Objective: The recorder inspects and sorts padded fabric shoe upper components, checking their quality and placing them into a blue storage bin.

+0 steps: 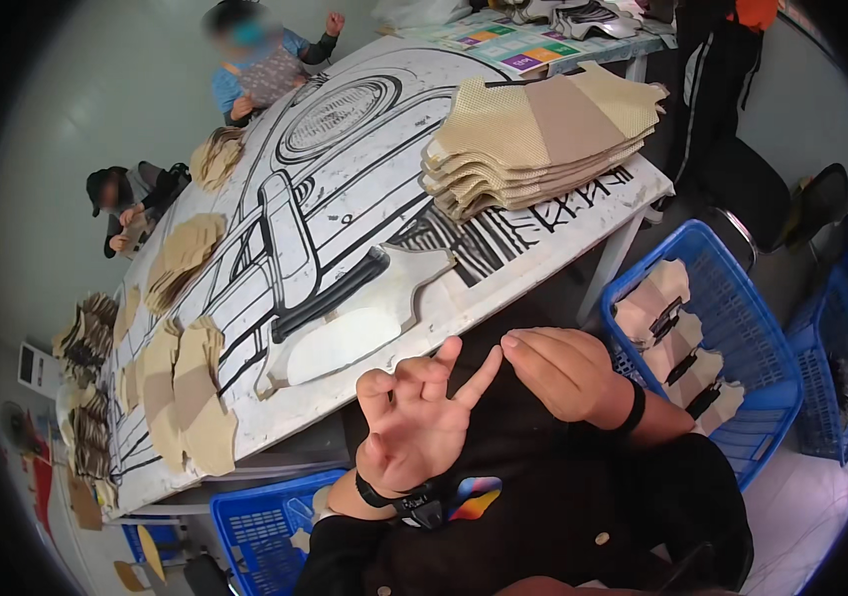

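My left hand [414, 422] is raised in front of my chest, palm up. Its index finger stretches out, the others are loosely bent, and nothing lies in it. Beside it, my right hand [561, 375] has its fingers pressed together, their tips at the left index fingertip. Anything between those tips is too small to make out. Just beyond my hands, a cream shaped panel [412, 283] with a white area and a black strip [330, 294] along its far side lies at the table's near edge. To the right behind it stands a stack of beige mesh panels [543, 134].
More beige panels [186, 392] lie in piles along the left of the patterned white table [364, 214]. A blue basket [757, 343] holding panels stands at my right, another blue basket [260, 517] below the table. Two people [260, 65] work across the table; another stands at right.
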Demonstrator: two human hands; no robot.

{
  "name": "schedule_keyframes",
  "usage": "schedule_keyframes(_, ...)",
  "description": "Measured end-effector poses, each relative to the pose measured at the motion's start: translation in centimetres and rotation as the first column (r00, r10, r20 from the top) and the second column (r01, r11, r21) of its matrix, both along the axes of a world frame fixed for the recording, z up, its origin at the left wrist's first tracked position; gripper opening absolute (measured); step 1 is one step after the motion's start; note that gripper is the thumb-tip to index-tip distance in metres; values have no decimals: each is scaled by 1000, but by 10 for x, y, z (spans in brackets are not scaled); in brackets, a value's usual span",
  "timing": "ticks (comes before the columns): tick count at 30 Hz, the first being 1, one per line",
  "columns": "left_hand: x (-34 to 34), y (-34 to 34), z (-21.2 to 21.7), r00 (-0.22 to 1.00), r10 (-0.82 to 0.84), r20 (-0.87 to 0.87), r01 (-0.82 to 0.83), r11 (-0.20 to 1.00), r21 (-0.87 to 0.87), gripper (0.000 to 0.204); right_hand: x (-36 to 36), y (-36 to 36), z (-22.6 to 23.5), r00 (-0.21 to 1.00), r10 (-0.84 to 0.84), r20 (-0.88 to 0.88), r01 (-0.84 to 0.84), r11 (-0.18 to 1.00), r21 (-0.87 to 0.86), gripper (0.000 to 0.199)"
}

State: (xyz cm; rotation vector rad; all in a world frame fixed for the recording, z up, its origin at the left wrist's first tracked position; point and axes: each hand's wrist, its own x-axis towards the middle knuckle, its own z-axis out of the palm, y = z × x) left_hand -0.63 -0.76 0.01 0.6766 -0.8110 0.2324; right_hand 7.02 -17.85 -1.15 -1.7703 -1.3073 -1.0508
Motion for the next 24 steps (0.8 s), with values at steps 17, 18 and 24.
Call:
schedule_keyframes(17, -5, 13, 1, 999, -26, -37, 27, 999, 44, 48, -4, 11, 2, 1000, -8, 30, 7, 1000, 18, 25)
schedule_keyframes(18, -5, 13, 0, 998, -30, -47, 32, 999, 39, 48, -4, 11, 1, 999, -16, 33, 15, 1000, 18, 25)
schedule_keyframes(24, -6, 12, -2, 991, -93, -99, 92, 996, -16, 49, -1, 11, -1, 1000, 7, -6, -7, 998, 56, 24)
